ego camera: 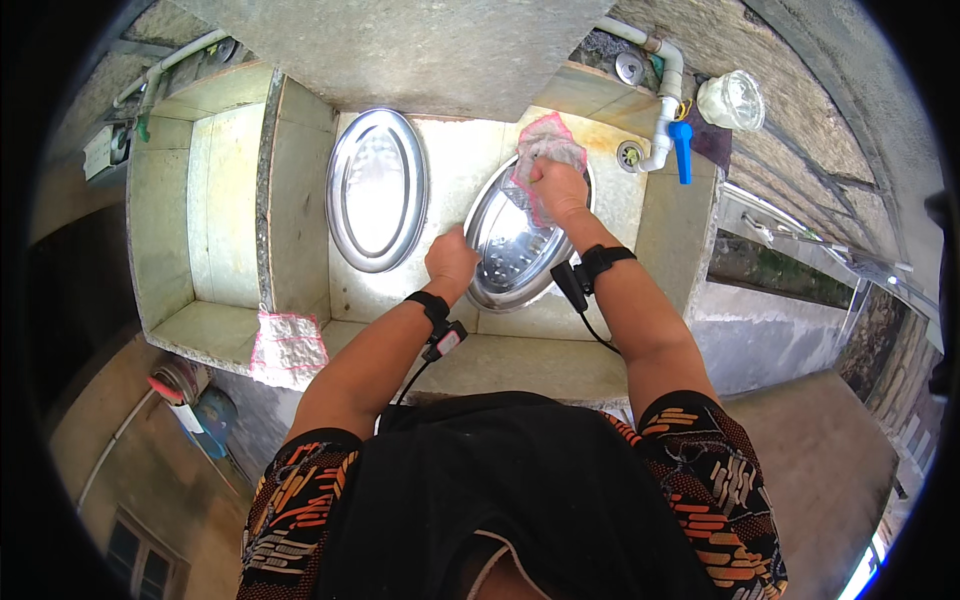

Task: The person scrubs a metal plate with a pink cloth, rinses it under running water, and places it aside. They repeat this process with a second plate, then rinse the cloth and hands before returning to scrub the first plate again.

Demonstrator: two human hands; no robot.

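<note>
My left hand [452, 259] grips the lower left rim of an oval stainless-steel platter [514, 259], which sits tilted in the right basin of a stone sink. Bunched in my right hand [557, 187] is a white cloth with pink edging [551, 135], lying over the upper right part of that platter. Drops of water show on the platter's surface. A second oval steel platter [377, 191] lies on the basin floor to the left, apart from the first. My right fingertips are partly hidden by the hand and the cloth.
Another pink-edged cloth [289, 349] hangs over the front edge by the stone divider [266, 187]. At the right stand a white pipe with a blue-handled valve [681, 152], a drain [628, 154] and a clear plastic tub [731, 101]. A concrete slab [420, 52] overhangs the back.
</note>
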